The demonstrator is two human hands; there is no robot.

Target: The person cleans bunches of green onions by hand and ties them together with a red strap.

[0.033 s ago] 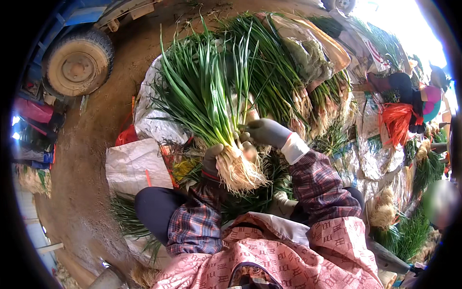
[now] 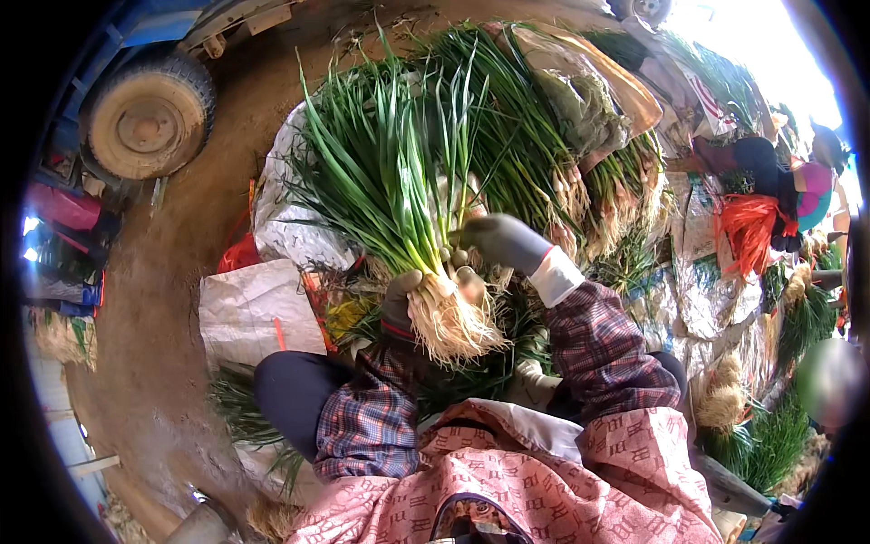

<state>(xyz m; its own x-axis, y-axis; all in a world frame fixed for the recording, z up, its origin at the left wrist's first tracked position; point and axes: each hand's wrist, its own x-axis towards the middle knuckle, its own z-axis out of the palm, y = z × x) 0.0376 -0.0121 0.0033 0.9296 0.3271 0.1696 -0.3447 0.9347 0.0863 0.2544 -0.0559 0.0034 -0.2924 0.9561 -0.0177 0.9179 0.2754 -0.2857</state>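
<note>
A thick bunch of green garlic (image 2: 417,245), with long green leaves and pale stringy roots, is held at a slant in front of me. My left hand (image 2: 399,304), in a grey glove, is closed round the lower stalks just above the roots. From the right, my gloved right hand (image 2: 509,243) reaches to the same bunch. Its fingers are bent against a few stalks at the bunch's right side; the fingertips are partly hidden there.
Beyond the bunch lies a large heap of green garlic (image 2: 526,127), partly under a tan sack (image 2: 607,68). A white sack (image 2: 258,308) lies left of my knee. A truck wheel (image 2: 145,127) stands far left. Red plastic strips (image 2: 748,231) hang near another person at right.
My right hand has shifted very slightly, its knuckles a little higher beside the stalks. My left hand and the bunch stay almost the same.
</note>
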